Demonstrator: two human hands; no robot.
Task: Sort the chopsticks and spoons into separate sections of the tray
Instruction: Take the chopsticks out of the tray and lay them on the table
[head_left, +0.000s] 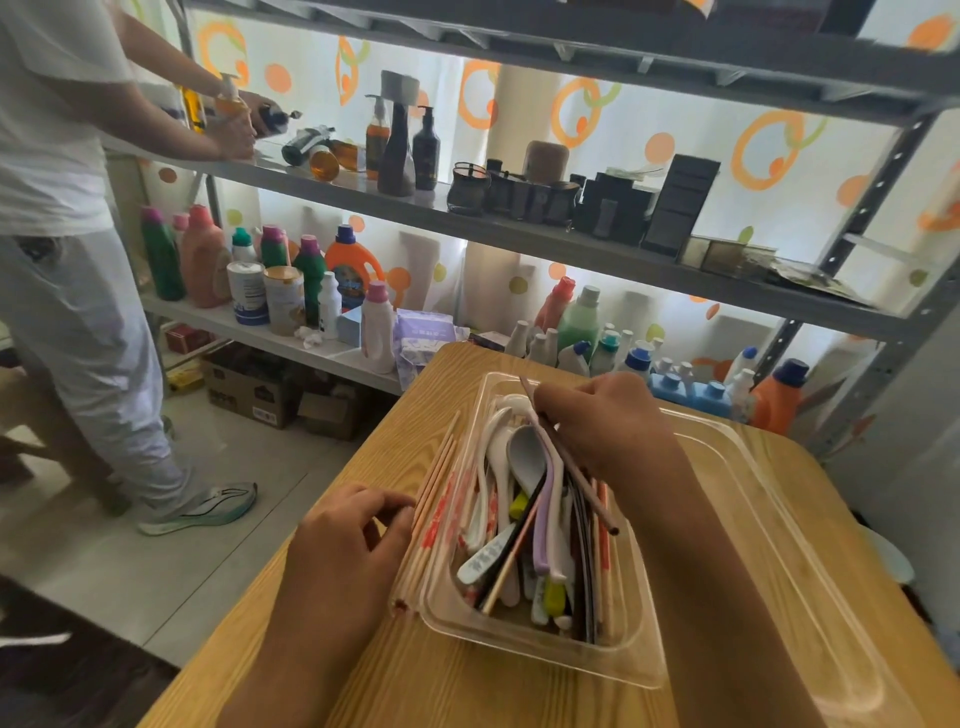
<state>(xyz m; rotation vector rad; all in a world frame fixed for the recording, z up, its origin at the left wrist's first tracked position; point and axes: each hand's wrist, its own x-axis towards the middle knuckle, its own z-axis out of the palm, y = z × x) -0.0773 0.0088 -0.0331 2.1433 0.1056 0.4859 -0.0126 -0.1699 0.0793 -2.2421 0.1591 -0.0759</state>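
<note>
Down in the head view, a clear plastic tray (545, 657) sat on a wooden table (415, 691), and everything else is placed against that tray. Inside its left compartment lay a jumbled heap of spoons (524, 457), white, grey, lilac and yellow, mixed with dark and pale chopsticks. Its wider right compartment (769, 519) showed only bare plastic. Just outside the tray's left wall, touching it, a bundle of pale wooden chopsticks (434, 499) with red print lay lengthwise on the table.

The right hand (602, 421) hovered over the tray's far end, its fingers curled and pinching a brown chopstick (571, 465) that slanted across the heap, its near tip raised above the spoons. The left hand (348, 535) rested on the table at the tray's left, fingers loosely bent with the fingertips (400, 506) touching the bundle's side; it gripped nothing that I could make out.

Beyond the tray stood a grey metal shelf rack (467, 218) crowded with bottles. Far left of the tray, another person (67, 208) in white clothes stood at that rack.
</note>
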